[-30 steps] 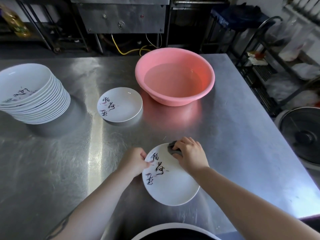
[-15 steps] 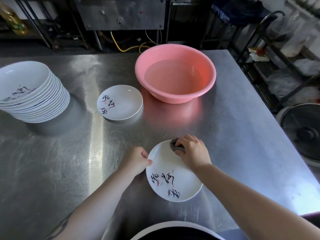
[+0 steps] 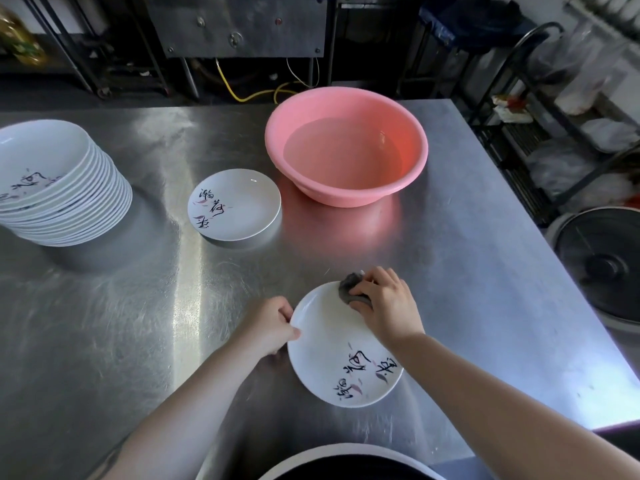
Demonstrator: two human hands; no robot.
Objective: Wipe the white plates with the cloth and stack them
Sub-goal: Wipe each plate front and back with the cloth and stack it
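A white plate (image 3: pixel 332 344) with black brush lettering lies on the steel table (image 3: pixel 121 341) in front of me. My left hand (image 3: pixel 268 325) pinches its left rim. My right hand (image 3: pixel 386 306) grips a wadded grey cloth (image 3: pixel 348 287) and presses it onto the plate's far edge. Another white plate (image 3: pixel 235 204) with lettering sits alone further back. A tall stack of white plates (image 3: pixel 55 183) stands at the far left.
A pink basin (image 3: pixel 346 143) holding water stands at the back of the table, right of the single plate. A wire rack (image 3: pixel 554 133) with bags and a round black fan (image 3: pixel 606 265) are past the table's right edge.
The plate under my hands has turned counter-clockwise, carrying its lettering from the left side round to the near right edge. My right hand keeps the cloth at the far rim.
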